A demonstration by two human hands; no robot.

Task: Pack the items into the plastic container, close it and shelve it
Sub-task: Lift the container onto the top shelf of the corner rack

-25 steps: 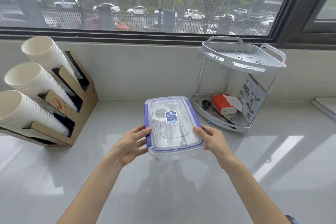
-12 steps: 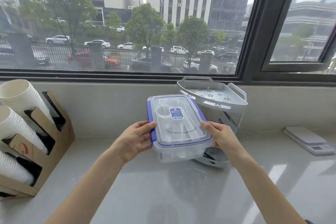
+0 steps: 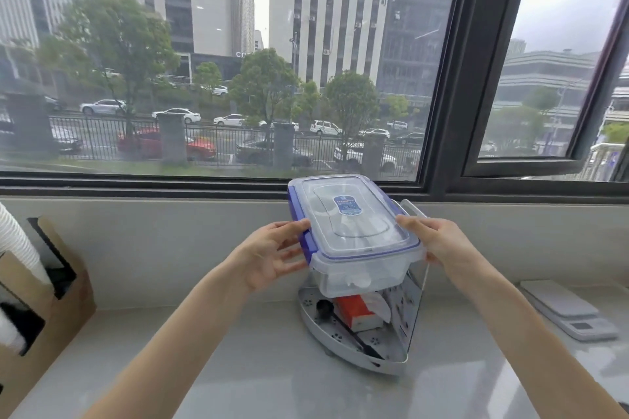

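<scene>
grey bench under a rainy window; left hand [image 3: 272, 253] and right hand [image 3: 439, 243] clamp the plastic container [image 3: 354, 235] by its short ends above the rack [image 3: 360, 347], stiff, probably light, clips slick.

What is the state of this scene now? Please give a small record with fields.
container: clear plastic container, blue-trimmed lid on, held over the shelf rack
left hand: left hand grips its left side
right hand: right hand grips its right side
rack: grey shelf rack on the counter; top tier mostly hidden by the container
lower tier: orange-and-white packet, black utensil
right of rack: small scale
</scene>
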